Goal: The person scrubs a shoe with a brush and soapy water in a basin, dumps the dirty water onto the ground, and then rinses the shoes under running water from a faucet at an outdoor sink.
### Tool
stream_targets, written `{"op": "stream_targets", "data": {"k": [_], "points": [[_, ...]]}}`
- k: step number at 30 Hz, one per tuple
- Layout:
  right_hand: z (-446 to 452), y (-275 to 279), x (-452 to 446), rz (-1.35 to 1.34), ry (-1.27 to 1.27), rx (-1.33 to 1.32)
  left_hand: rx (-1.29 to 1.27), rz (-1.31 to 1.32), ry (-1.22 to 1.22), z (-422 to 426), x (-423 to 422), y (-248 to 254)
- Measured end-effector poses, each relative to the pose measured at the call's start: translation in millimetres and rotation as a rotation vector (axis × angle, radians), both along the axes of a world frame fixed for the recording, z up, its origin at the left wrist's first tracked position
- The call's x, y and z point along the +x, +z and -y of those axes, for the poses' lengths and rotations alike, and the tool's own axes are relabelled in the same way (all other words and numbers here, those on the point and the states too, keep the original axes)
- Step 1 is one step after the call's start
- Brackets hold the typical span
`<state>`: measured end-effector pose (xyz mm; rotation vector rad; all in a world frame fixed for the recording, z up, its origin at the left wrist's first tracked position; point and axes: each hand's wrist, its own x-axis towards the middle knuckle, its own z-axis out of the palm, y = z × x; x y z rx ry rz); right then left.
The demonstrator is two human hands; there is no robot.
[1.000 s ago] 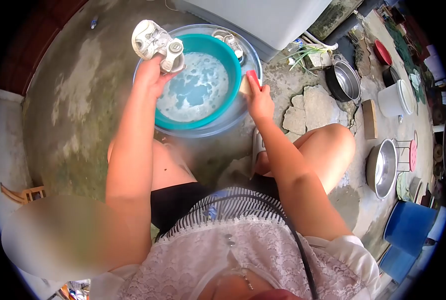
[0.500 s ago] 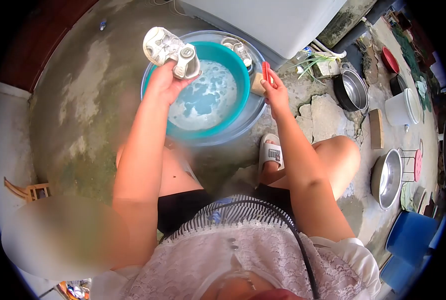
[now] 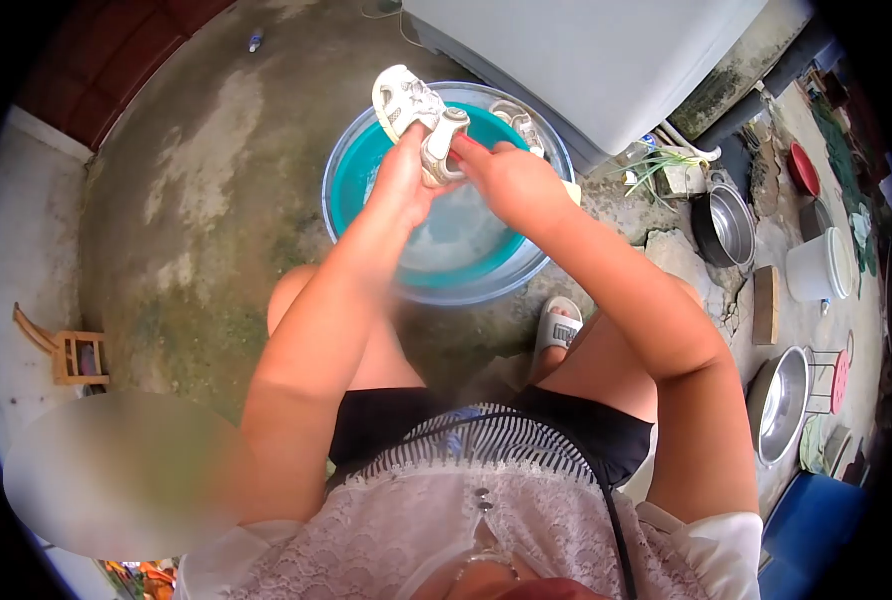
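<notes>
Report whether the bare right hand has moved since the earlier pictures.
Yes: the right hand has moved leftward, from outside the round teal plastic basin to the white strapped shoe.

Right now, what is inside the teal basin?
Cloudy water shows. The left hand, right hand and white shoe hide part of the teal basin; anything below the surface can't be seen.

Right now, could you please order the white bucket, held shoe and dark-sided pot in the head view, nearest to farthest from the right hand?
1. Held shoe: immediately left of the right hand.
2. Dark-sided pot: off to the right.
3. White bucket: farther right, beyond the pot.
</notes>
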<state>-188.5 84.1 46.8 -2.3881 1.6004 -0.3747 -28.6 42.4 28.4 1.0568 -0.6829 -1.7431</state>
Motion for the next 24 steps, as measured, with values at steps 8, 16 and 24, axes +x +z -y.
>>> {"op": "stream_targets", "data": {"k": [8,16,24], "points": [[9.7,-14.6,-6.8,-0.125,0.047,-0.140,-0.065,0.259,0.053,20.0,8.3,-6.6],[33.4,-46.0,5.4,0.831,0.105,0.669,-0.338,0.303,0.216,26.7,14.4,-17.9],[36.0,-23.6,-15.2,-0.101,0.017,-0.284,0.005,0.300,0.040,25.1,15.5,-3.7]]}}
